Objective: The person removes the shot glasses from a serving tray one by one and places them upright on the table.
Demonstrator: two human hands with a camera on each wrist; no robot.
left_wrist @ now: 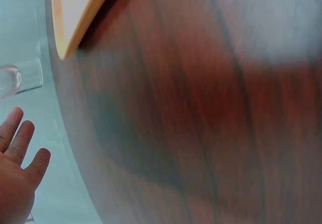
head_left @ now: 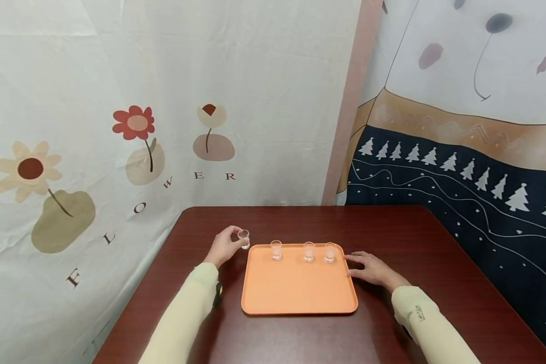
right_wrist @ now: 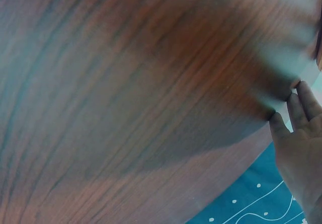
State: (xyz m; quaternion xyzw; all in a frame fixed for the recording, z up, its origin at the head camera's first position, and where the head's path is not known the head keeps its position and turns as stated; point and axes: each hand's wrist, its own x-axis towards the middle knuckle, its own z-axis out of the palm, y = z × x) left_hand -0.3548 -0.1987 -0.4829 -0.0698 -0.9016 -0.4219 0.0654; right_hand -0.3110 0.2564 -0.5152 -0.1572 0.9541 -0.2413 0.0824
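Note:
My left hand [head_left: 226,246] pinches a small clear shot glass [head_left: 244,241] between thumb and finger, just beyond the far left corner of an orange tray [head_left: 300,288]. In the left wrist view a clear glass [left_wrist: 31,75] shows near the spread fingers of the left hand [left_wrist: 15,176]; the thumb is out of sight there. Along the tray's far side stand a left glass [head_left: 276,251], a middle glass [head_left: 309,252] and a right glass [head_left: 329,253]. Beside the tray's right edge rests my right hand [head_left: 370,268], fingers extended and holding nothing. Its fingertips [right_wrist: 275,118] are low over the table.
A dark reddish-brown wooden table [head_left: 300,341] carries the tray. Behind it hangs a pale cloth [head_left: 273,101] printed with flowers and letters. To the right is a navy cloth [head_left: 441,197] with white trees.

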